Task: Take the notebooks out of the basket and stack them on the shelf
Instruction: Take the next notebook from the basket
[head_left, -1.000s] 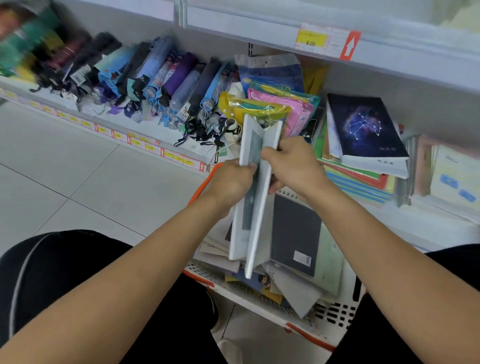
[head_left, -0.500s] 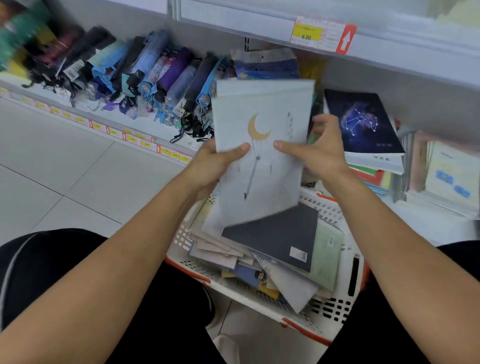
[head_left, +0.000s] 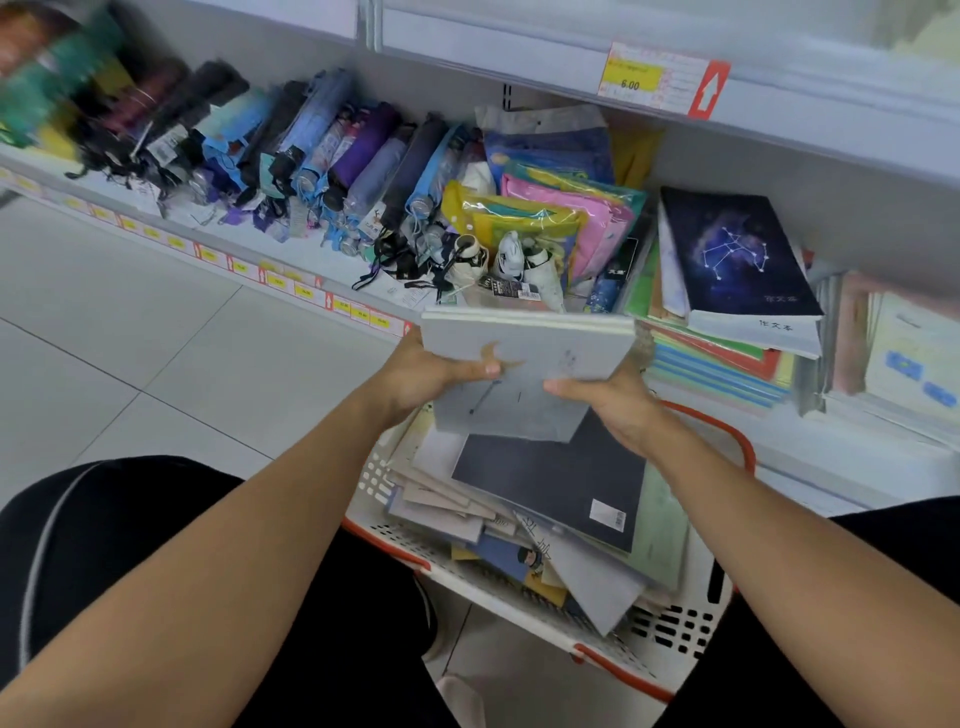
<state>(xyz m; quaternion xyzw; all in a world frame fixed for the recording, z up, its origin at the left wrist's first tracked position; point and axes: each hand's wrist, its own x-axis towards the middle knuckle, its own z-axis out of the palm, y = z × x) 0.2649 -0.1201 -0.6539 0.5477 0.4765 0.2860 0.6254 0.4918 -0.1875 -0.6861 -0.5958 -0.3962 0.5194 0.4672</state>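
Both hands hold a pale grey notebook with a yellow moon (head_left: 535, 358) nearly flat above the basket. My left hand (head_left: 431, 379) grips its left edge with the thumb on the cover, and my right hand (head_left: 613, 400) grips its right edge the same way. Below it the white basket with red trim (head_left: 670, 629) holds several more notebooks, a dark grey one (head_left: 550, 483) on top. On the shelf at the right a dark blue constellation notebook (head_left: 737, 260) lies on a stack of coloured notebooks (head_left: 717, 364).
Folded umbrellas (head_left: 311, 161) lie in a row along the low shelf on the left, next to plastic-wrapped packs (head_left: 550, 218). An upper shelf with a yellow price tag (head_left: 631, 78) overhangs. My knees in black trousers flank the basket. Pale floor tiles (head_left: 130, 353) lie at the left.
The moon notebook, edge-on a second ago and then upright facing me, has been tipped forward and lowered to nearly flat. Both hands kept their hold.
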